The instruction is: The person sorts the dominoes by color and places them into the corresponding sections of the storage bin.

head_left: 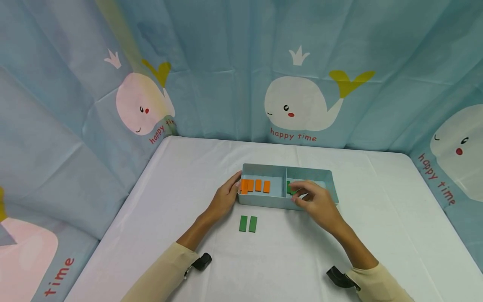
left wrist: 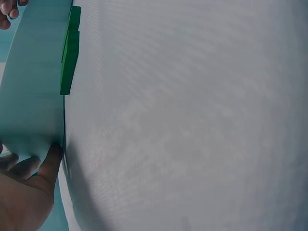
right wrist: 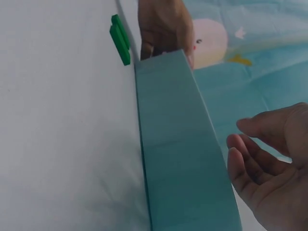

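A pale blue-green two-compartment box (head_left: 264, 202) sits on the table. My left hand (head_left: 223, 197) holds its left end, fingers along the short outer wall; in the left wrist view, fingertips of that hand (left wrist: 33, 187) meet the end of the box. Over the right compartment hovers my right hand (head_left: 315, 203), fingers bent loosely. The right wrist view shows a gap between its thumb and fingertips (right wrist: 233, 153), with nothing between them. Just under those fingers lie green tiles (head_left: 288, 187), partly hidden. Several orange tiles (head_left: 258, 185) stand in a row in the left compartment.
Two green tiles (head_left: 243, 223) lie side by side on the white tablecloth (head_left: 279, 260), in front of the box and between the forearms. A blue whale-print curtain (head_left: 234, 105) rises behind the table and along its sides. Black wrist straps show at both sleeves.
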Available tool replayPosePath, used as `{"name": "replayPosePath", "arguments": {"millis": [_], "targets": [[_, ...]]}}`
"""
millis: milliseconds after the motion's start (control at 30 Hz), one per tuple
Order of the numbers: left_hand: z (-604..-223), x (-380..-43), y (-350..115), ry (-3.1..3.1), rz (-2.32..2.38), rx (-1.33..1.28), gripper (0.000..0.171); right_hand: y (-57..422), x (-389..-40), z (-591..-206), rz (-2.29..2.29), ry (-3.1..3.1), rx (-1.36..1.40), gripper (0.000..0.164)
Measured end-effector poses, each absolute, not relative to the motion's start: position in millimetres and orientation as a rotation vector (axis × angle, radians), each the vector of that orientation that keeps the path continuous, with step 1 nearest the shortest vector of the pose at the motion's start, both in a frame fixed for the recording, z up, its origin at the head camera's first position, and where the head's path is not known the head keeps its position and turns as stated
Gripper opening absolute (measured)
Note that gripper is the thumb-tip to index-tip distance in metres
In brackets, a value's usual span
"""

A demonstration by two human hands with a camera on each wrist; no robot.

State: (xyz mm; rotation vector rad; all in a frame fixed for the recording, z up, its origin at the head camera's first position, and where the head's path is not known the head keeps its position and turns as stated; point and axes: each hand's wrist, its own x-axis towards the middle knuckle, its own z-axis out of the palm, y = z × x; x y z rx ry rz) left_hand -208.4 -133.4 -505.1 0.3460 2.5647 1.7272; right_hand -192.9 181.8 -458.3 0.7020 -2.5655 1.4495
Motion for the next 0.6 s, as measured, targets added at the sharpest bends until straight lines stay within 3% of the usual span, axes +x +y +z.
{"name": "replayPosePath", "arguments": {"millis": [600], "targets": [[-504.8, -208.1, -133.9, 2.574, 1.709, 0.323, 0.052, 158.4, -175.3, -476.3, 1.502, -2.566, 0.813, 0.036]]}}
